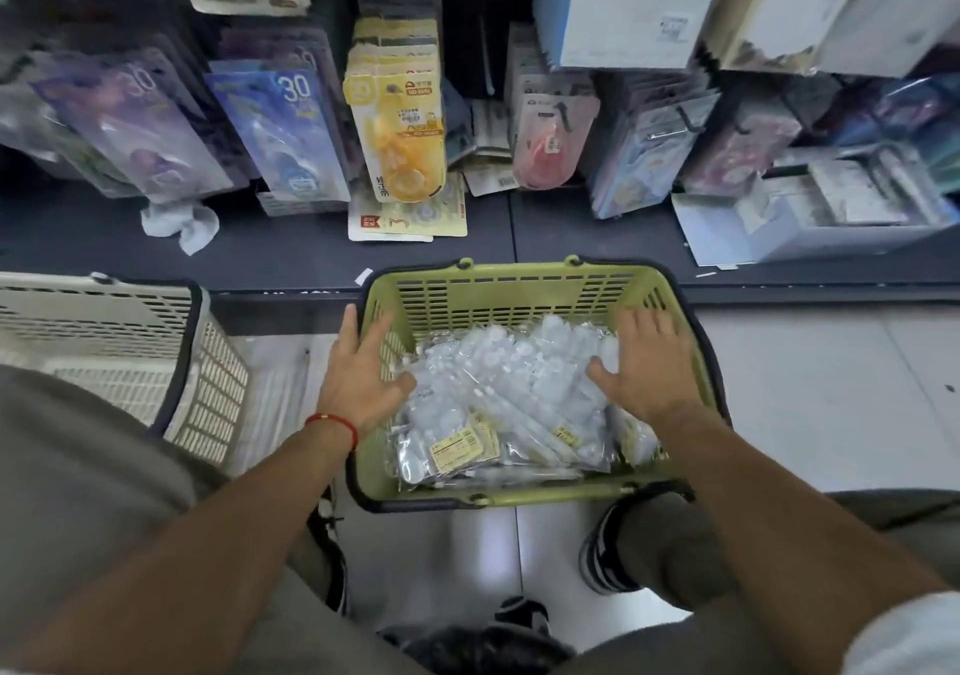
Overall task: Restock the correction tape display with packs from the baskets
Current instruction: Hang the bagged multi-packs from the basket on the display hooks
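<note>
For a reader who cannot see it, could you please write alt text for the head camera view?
Both hands, left hand and right hand, reach open into a green basket full of clear correction tape packs on the floor. Above it, a dark shelf carries hanging correction tape packs, including a yellow pack; a white basket stands to the left.

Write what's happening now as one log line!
left hand open, on packs | right hand open, on packs | green basket on floor
</note>
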